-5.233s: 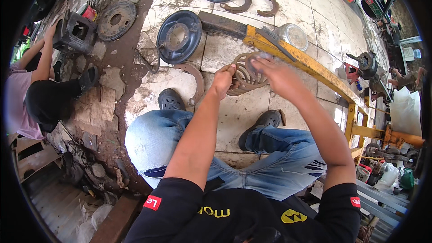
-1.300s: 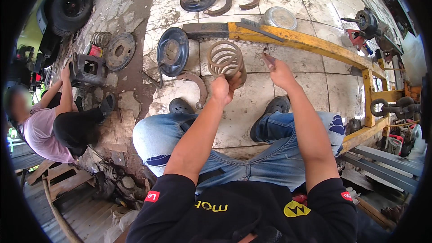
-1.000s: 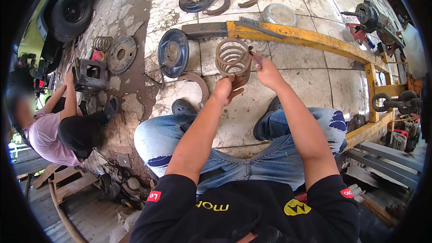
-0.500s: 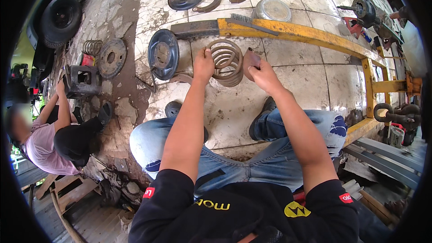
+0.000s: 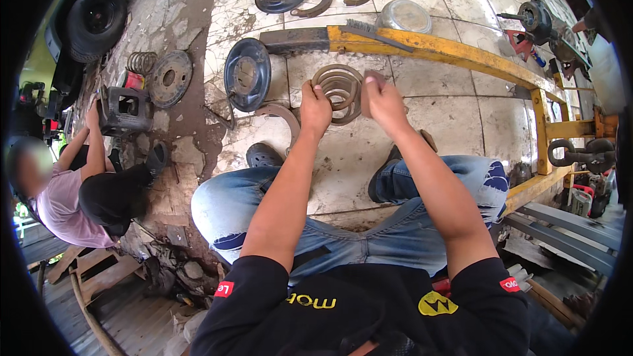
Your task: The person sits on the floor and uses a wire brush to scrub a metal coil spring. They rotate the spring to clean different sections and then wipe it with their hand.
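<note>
My left hand [image 5: 316, 111] is closed on the left side of a brown coil spring [image 5: 339, 84], its thumb along the outermost ring. The spring is held off the tiled floor, with one end turned up toward me. My right hand [image 5: 388, 105] pinches a reddish-brown sheet that looks like sandpaper [image 5: 365, 97] against the spring's right side. Most of the sheet is hidden behind my fingers. A curved brake shoe [image 5: 285, 118] lies on the floor left of the spring, partly behind my left forearm.
Beyond the spring runs a yellow steel frame [image 5: 448, 57] with a wire brush [image 5: 376, 34] on it. Brake backing plates [image 5: 247, 76], more shoes [image 5: 316, 3] and a round metal cover [image 5: 406, 16] lie around. On the left, a seated person [image 5: 72, 201] handles a dark boxy part [image 5: 124, 111].
The spring has tipped so its end ring faces me more. My right hand has moved up along the spring's side with the sheet, and my left hand still grips the spring.
</note>
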{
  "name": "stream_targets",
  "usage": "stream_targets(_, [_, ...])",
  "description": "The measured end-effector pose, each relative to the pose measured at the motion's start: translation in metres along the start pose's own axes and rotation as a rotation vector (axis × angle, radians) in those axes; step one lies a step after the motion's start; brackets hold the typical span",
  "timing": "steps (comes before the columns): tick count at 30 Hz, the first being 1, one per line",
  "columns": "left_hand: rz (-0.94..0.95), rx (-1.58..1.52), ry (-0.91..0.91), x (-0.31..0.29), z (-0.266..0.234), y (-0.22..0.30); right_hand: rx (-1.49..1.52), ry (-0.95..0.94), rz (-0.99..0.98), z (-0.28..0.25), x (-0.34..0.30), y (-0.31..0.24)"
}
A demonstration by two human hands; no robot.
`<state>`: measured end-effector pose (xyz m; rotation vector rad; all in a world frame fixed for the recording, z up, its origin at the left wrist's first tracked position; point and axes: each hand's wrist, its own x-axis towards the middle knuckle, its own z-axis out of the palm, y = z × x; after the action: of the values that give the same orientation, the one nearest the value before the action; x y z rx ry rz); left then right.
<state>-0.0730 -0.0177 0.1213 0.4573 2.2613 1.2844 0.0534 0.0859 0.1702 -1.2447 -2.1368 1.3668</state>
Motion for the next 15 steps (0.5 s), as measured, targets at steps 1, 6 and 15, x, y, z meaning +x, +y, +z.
stream_targets(1, [0.002, 0.003, -0.02, -0.005, -0.003, 0.007, 0.116, -0.03, 0.079, 0.004, 0.0, -0.001])
stream_targets(6, [-0.058, -0.144, -0.177, -0.007, -0.002, 0.01, 0.902, 0.011, 0.447, 0.022, 0.014, 0.007])
stream_targets(15, [-0.058, -0.163, -0.27, 0.003, -0.004, -0.006, 0.909, -0.228, 0.562, 0.003, 0.015, 0.007])
